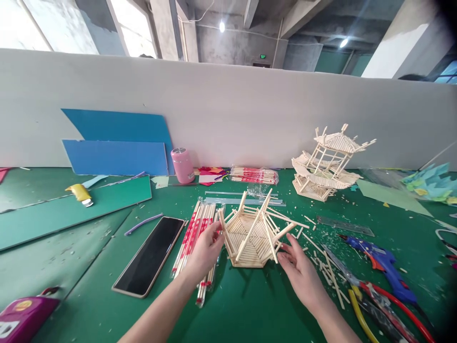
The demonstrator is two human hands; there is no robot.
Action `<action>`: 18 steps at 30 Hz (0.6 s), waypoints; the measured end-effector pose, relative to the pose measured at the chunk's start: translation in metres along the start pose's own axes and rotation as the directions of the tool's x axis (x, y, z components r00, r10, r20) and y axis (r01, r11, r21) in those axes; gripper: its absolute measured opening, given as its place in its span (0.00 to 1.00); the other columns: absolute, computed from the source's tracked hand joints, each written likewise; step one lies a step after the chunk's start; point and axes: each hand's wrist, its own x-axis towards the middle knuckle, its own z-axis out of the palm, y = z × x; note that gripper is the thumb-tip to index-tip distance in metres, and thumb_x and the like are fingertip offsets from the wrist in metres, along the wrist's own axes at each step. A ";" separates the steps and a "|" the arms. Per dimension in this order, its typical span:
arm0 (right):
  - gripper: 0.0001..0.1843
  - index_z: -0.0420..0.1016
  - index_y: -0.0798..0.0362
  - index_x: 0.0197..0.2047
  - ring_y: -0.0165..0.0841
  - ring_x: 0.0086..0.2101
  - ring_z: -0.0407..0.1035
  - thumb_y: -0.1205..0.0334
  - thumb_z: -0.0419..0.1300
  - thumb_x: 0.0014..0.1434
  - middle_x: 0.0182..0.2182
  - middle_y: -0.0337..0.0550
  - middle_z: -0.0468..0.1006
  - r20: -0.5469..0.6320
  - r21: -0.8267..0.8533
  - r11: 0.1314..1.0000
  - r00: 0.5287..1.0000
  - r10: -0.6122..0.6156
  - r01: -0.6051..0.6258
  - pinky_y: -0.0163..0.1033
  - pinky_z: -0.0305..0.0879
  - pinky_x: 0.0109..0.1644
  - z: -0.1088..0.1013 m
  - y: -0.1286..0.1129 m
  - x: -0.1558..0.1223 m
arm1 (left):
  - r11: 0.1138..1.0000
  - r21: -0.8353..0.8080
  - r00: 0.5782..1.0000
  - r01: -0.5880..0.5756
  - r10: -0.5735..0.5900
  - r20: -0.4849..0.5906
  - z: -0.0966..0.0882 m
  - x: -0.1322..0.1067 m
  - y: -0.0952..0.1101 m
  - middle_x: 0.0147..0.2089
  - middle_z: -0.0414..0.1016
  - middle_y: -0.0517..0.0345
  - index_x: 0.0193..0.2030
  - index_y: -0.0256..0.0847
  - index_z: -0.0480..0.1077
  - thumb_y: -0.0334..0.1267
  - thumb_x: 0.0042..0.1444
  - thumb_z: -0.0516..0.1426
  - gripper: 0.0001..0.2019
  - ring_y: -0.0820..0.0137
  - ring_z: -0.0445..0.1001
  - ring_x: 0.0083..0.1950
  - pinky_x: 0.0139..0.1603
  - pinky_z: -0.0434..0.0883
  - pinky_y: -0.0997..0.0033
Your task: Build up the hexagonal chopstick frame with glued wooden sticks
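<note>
Between my hands is a hexagonal wooden-stick model point(250, 240), its base lined with sticks and several posts leaning up from the rim. My left hand point(204, 252) pinches its left edge between thumb and fingers. On the opposite side, my right hand point(299, 267) holds the lower right edge, thumb toward me and fingers bent around the sticks. Under and beside my left wrist lie plastic-wrapped packs of sticks with red bands point(194, 238). Loose cut sticks point(330, 276) are scattered to the right of my right hand.
A stick pagoda point(326, 164) stands at the back right. At right lie a blue glue gun point(383, 267), red-handled cutters point(371, 290) and a clear ruler point(344, 226). Leftward are a phone point(150, 257), a yellow utility knife point(80, 193), a pink jar point(183, 166) and blue boards point(117, 157).
</note>
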 end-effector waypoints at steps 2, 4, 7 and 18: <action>0.40 0.43 0.57 0.63 0.40 0.51 0.60 0.47 0.53 0.54 0.54 0.57 0.61 0.015 0.017 1.000 1.000 -0.002 0.002 0.41 0.62 0.48 0.001 0.001 0.003 | 1.000 -0.007 1.000 -0.008 0.008 0.000 0.000 0.003 0.000 0.30 0.69 0.59 0.41 0.36 0.68 0.37 0.53 0.50 0.12 0.69 0.66 0.32 0.34 0.62 0.71; 0.39 0.45 0.57 0.62 0.39 0.51 0.60 0.47 0.53 0.54 0.55 0.56 0.62 0.026 0.035 0.999 1.000 -0.008 0.007 0.40 0.61 0.49 0.001 0.002 0.006 | 1.000 -0.020 1.000 -0.010 0.010 -0.003 0.000 0.003 -0.001 0.31 0.69 0.58 0.38 0.37 0.68 0.37 0.52 0.50 0.10 0.68 0.67 0.34 0.36 0.63 0.70; 0.38 0.46 0.56 0.62 0.39 0.50 0.62 0.48 0.53 0.54 0.54 0.54 0.64 0.035 0.058 0.998 0.999 -0.010 0.008 0.41 0.59 0.51 -0.001 0.000 0.012 | 0.999 -0.043 1.000 -0.005 0.004 -0.013 0.003 -0.001 -0.003 0.32 0.70 0.57 0.37 0.37 0.66 0.37 0.52 0.50 0.09 0.67 0.69 0.35 0.37 0.65 0.69; 0.31 0.57 0.54 0.58 0.42 0.46 0.67 0.52 0.56 0.53 0.47 0.50 0.72 0.034 0.169 0.985 0.998 -0.048 0.042 0.46 0.64 0.47 -0.015 -0.011 0.036 | 0.980 -0.173 0.995 0.101 -0.100 0.017 0.025 -0.047 -0.012 0.39 0.69 0.51 0.50 0.36 0.60 0.39 0.51 0.52 0.18 0.67 0.68 0.38 0.39 0.66 0.69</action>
